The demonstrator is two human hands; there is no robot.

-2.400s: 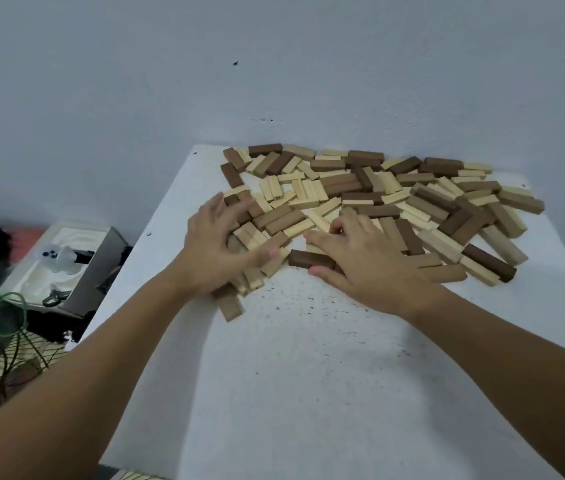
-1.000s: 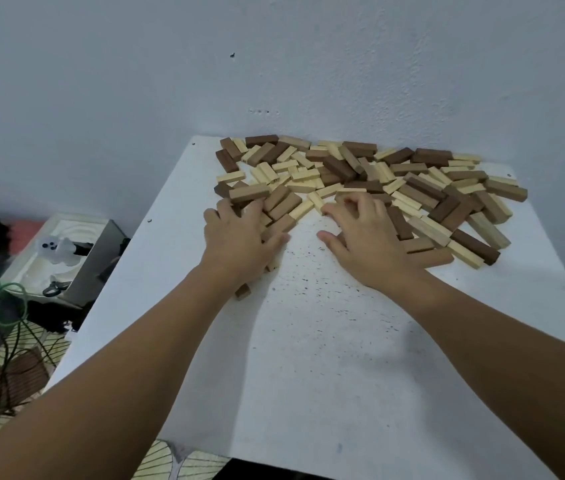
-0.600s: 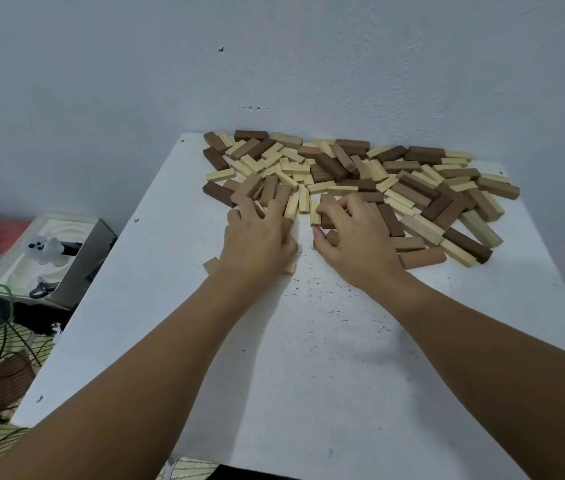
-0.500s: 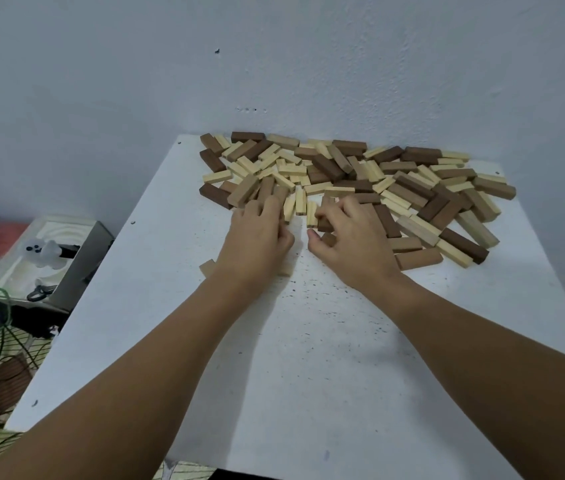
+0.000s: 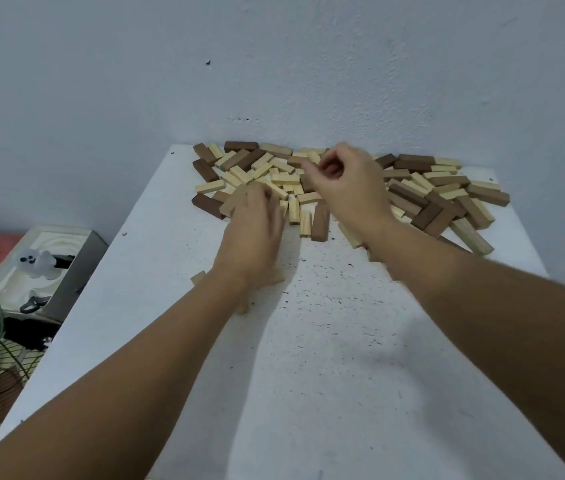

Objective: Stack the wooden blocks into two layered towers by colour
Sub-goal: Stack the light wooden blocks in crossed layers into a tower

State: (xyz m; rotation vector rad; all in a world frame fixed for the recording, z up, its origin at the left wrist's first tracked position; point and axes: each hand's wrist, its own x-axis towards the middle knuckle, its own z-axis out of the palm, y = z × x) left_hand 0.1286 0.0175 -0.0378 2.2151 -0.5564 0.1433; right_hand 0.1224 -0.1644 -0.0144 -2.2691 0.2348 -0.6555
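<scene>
The left hand (image 5: 253, 233) lies palm down on the near left edge of the pile of wooden blocks (image 5: 343, 188), its fingers fairly straight and blurred, resting on a few tan blocks. The right hand (image 5: 350, 185) is raised above the middle of the pile with its fingers curled in toward the thumb; whether it pinches a block cannot be told. Just between the two hands, a dark brown block (image 5: 320, 223) and two pale blocks point toward the person. A small pale block (image 5: 198, 277) lies just left of the left wrist, apart from the pile. The rest of the blocks, pale, tan and dark brown, spread flat and mixed beyond and to the right of the hands, at the far end of the white table (image 5: 308, 375), against the grey wall (image 5: 274, 64). Left of the left forearm, off the table, sits a tray (image 5: 14, 282) holding a white figure.
</scene>
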